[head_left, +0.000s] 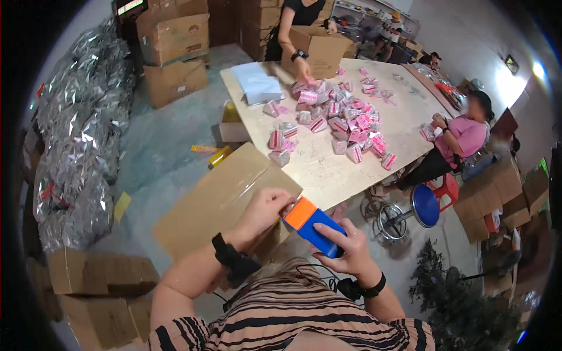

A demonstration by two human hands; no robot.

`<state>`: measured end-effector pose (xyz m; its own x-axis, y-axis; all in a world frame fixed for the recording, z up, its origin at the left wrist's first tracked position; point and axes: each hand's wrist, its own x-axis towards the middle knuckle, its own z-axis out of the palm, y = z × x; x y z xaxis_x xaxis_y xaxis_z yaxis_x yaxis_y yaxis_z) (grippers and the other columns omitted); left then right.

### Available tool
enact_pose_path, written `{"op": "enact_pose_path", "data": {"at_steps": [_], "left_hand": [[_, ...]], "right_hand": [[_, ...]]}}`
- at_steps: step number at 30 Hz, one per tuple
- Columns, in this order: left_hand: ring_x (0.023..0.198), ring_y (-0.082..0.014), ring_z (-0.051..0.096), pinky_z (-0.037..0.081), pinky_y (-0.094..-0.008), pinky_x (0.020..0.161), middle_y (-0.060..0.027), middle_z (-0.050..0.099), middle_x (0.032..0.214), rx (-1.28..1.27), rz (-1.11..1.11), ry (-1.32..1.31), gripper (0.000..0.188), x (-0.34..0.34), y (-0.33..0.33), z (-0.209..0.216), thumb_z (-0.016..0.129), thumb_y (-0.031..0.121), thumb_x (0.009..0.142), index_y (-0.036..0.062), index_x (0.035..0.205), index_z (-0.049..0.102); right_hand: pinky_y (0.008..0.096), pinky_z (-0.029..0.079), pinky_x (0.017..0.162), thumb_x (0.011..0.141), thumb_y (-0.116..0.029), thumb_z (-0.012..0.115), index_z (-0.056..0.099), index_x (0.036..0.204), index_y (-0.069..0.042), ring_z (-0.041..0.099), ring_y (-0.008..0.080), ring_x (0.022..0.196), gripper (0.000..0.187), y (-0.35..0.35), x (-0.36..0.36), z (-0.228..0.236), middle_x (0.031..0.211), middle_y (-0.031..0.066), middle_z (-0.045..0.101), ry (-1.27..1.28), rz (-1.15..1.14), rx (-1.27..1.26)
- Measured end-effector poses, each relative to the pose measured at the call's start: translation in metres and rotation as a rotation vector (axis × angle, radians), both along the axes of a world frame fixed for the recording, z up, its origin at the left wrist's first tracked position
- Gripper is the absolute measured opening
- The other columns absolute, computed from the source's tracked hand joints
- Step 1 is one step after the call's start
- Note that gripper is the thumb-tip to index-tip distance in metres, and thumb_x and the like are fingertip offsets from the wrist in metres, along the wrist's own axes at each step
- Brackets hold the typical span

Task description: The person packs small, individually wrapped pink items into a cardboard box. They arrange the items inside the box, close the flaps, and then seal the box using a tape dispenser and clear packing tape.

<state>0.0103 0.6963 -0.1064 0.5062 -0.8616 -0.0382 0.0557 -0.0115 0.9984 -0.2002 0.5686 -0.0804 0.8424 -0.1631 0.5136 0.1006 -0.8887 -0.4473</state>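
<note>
My right hand [349, 245] grips a blue-and-orange tape dispenser [321, 233] by its blue body, thumb and fingers wrapped along the sides. At the orange end, my left hand [270, 209] is closed in a pinch; what sits between its fingertips is too small to make out. Under and beside my left forearm lies a large brown cardboard box [219, 199], its broad side crossed by a shiny strip, close to the table's near edge. Both hands are above the box's right-hand end.
A pale table [319, 169] ahead bears a heap of pink-and-silver packets [351, 120] and white sheets [257, 85]. One person reaches into the heap by an open carton [319, 51]; another sits at right near a blue stool [424, 206]. Silvery bags [82, 134] pile up at left.
</note>
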Motion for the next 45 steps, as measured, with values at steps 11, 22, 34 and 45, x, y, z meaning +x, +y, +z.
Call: {"op": "enact_pose_path", "data": {"at_steps": [11,22,34,45], "left_hand": [[0.051,-0.0103,0.054,0.042,-0.0258,0.048,-0.0027,0.06,0.059,0.329,0.308,-0.329,0.024,0.211,-0.023,0.024,0.063,0.017,0.088,-0.0026,0.078,0.071],[0.049,-0.0134,0.053,0.042,-0.0319,0.05,-0.0066,0.06,0.055,0.478,0.292,-0.667,0.025,0.245,-0.059,-0.051,0.063,0.022,0.085,0.0001,0.076,0.071],[0.051,-0.0139,0.055,0.044,-0.032,0.049,-0.0065,0.059,0.057,0.458,0.233,-0.568,0.026,0.261,-0.061,-0.076,0.063,0.023,0.086,-0.0003,0.077,0.07],[0.051,-0.0171,0.056,0.046,-0.0348,0.053,-0.009,0.058,0.057,0.67,-0.057,-0.614,0.032,0.268,-0.064,-0.094,0.065,0.028,0.085,-0.0014,0.072,0.068]], "right_hand": [[0.0393,0.052,0.068,0.061,-0.02,0.084,0.067,0.118,-0.016,0.061,0.0324,0.077,0.06,-0.045,0.012,-0.017,0.089,0.0165,0.059,0.059,-0.049,0.156],[0.0405,0.048,0.062,0.064,-0.026,0.083,0.066,0.12,-0.017,0.058,0.0316,0.068,0.059,-0.071,0.048,-0.042,0.08,0.015,0.055,0.255,-0.061,0.277],[0.0406,0.049,0.065,0.064,-0.025,0.083,0.066,0.12,-0.017,0.058,0.0323,0.071,0.06,-0.076,0.057,-0.051,0.081,0.0151,0.055,0.285,-0.049,0.306],[0.0413,0.05,0.068,0.066,-0.023,0.081,0.066,0.121,-0.015,0.059,0.0331,0.074,0.057,-0.078,0.054,-0.052,0.083,0.0161,0.056,0.319,-0.074,0.369]]}}
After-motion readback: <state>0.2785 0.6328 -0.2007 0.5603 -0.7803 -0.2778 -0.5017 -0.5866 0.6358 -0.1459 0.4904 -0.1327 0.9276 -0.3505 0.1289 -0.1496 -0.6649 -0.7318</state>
